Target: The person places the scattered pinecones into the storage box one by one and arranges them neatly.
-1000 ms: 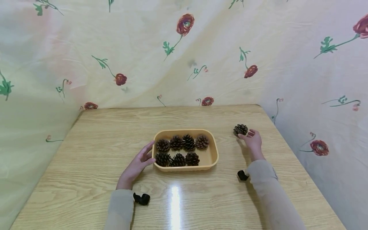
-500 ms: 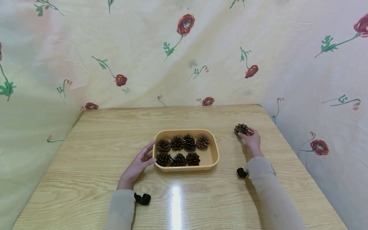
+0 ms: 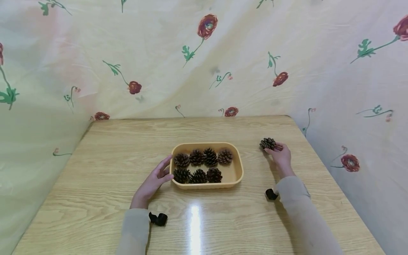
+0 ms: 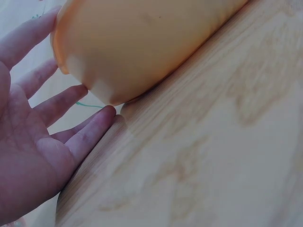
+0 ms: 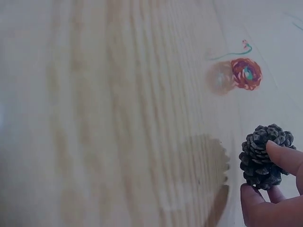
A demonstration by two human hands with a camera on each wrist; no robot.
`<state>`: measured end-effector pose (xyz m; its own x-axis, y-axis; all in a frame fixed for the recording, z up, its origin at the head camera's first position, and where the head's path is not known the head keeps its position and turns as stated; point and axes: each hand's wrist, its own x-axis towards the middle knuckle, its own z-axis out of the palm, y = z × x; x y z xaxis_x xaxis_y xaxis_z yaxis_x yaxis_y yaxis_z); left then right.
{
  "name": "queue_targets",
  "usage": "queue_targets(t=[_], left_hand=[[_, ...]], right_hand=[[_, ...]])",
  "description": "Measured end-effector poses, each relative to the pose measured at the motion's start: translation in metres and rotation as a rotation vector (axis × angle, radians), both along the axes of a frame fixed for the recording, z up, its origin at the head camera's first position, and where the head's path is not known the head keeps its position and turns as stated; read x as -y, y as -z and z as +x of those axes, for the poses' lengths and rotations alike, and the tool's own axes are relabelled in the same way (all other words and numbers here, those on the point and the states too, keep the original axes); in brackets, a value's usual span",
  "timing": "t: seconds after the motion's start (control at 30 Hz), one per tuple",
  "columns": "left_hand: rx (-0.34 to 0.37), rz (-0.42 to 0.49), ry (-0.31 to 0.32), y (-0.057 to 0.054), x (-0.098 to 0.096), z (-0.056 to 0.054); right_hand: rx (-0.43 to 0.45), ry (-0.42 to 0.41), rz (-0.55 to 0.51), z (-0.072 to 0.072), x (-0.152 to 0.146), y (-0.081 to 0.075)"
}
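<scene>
At the right of the table my right hand (image 3: 281, 156) pinches a brown pine cone (image 3: 267, 143) between thumb and fingers. In the right wrist view this pine cone (image 5: 265, 153) shows open scales, with fingertips on two sides of it and its shadow on the wood. A yellow oblong tray (image 3: 228, 174) stands mid-table with several pine cones (image 3: 210, 157) in two rows. My left hand (image 3: 154, 182) touches the tray's left end, fingers spread and fairly straight. Seen from the left wrist, fingertips (image 4: 108, 113) lie along the tray's outer wall (image 4: 147, 42), low by the tabletop.
The wood-grain table (image 3: 111, 159) reaches back to a flower-printed cloth (image 3: 153, 53), which also hangs at both sides. A bright light reflection (image 3: 195, 230) lies on the tabletop in front of the tray. Black wrist cameras (image 3: 161, 219) sit at both cuffs.
My right hand's fingers have drawn in around the pine cone, which has barely shifted. The left hand stays at the tray's left end, and the tray's pine cones keep their places.
</scene>
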<state>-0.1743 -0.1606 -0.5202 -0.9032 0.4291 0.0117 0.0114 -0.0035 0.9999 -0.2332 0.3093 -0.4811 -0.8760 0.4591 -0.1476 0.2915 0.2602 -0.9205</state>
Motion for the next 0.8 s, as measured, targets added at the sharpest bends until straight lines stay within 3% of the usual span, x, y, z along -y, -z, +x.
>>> queue_targets(t=[0.5,0.8], left_hand=[[-0.017,0.011,0.008,-0.001,0.000,0.000],[-0.009,0.001,0.005,-0.001,0.000,0.001]], right_hand=[[-0.003,-0.155,0.086,0.039,0.003,-0.010],[-0.091,-0.227,0.087,0.061,0.022,-0.019]])
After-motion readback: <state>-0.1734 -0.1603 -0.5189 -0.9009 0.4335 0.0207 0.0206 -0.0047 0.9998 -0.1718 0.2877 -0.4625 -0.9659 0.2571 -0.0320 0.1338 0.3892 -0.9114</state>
